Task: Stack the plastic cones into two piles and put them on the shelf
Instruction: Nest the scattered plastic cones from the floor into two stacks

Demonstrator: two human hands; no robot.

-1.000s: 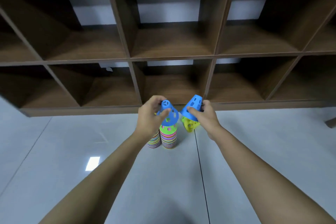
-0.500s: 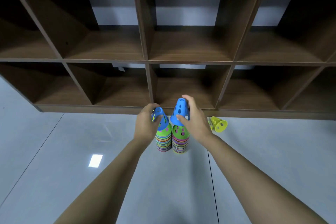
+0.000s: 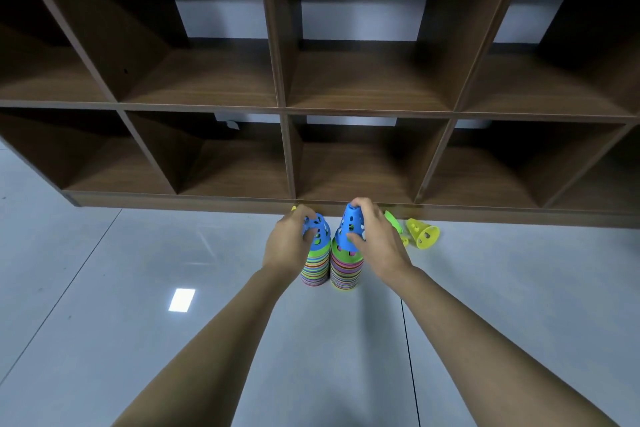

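Two striped piles of plastic cones stand side by side on the grey floor (image 3: pixel 173 253), just in front of the bottom edge of the brown shelf (image 3: pixel 207 200), so close that we cannot tell whether they touch. The left hand (image 3: pixel 289 246) curls its fingers round the left blue cone (image 3: pixel 321 237) capping the left pile (image 3: pixel 315 270). The right hand (image 3: pixel 375 243) pinches the right blue cone (image 3: pixel 349 229) between thumb and fingers atop the right pile (image 3: pixel 346 274). Not every cone is stacked: a yellow cone (image 3: pixel 422 234) lies on its side to the right, and a green cone (image 3: pixel 391 220) shows half hidden behind the right hand. We judge crooked seating the main risk. A push off-centre could tilt one pile into its neighbour and topple both.
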